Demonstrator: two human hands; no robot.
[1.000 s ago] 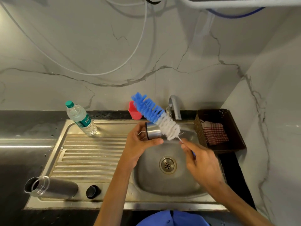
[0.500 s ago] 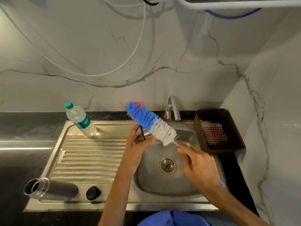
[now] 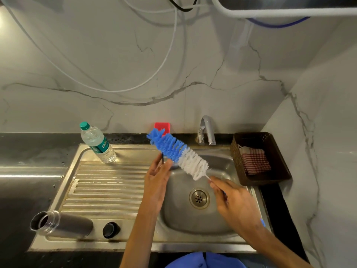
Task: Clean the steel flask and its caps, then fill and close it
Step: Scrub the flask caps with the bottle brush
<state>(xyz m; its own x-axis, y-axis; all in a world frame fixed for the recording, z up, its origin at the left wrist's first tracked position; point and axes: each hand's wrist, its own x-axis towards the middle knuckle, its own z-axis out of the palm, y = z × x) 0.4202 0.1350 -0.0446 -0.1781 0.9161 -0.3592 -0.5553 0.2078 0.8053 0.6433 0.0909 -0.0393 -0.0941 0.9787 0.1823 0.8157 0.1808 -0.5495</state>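
Observation:
Over the sink basin (image 3: 193, 219) my left hand (image 3: 157, 182) holds the flask's steel outer cap (image 3: 163, 158). Only the cap's dark edge shows, between my fingers and the brush. My right hand (image 3: 234, 202) grips the thin handle of a blue and white bottle brush (image 3: 179, 153). The brush slants up to the left, its bristles lying across the cap. The steel flask (image 3: 59, 224) lies on its side at the front left of the drainboard, its open mouth pointing left. A black inner cap (image 3: 110, 230) sits just to its right.
A plastic water bottle (image 3: 97, 146) with a green cap stands at the back of the drainboard. The tap (image 3: 207, 130) is behind the basin, and a red holder (image 3: 162, 127) is against the wall. A brown basket (image 3: 278, 171) holding a checked cloth sits to the right.
The brush has swung lower and to the left across the cap. The steel cap, plainly visible in my left hand a second ago, is now almost hidden behind my fingers and the bristles.

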